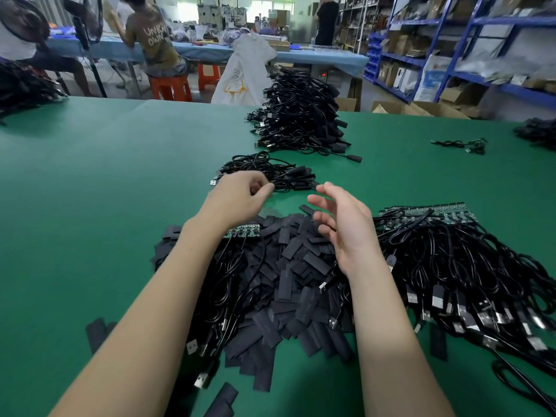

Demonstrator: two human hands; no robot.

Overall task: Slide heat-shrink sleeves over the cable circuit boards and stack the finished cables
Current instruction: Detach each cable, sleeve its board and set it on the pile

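Observation:
A heap of flat black heat-shrink sleeves lies in front of me on the green table. Right of it spreads a bundle of black cables with bare green circuit boards in a row at its far edge. A few more boards peek out under my left wrist. My left hand reaches forward, fingers curled at the near edge of a small stack of sleeved cables; whether it grips a cable is hidden. My right hand hovers over the sleeves with fingers spread, holding nothing.
A tall pile of finished cables stands farther back. A loose cable lies at the right, more cable piles at the far left and far right edge. Stray sleeves lie near me. People sit at a bench beyond the table.

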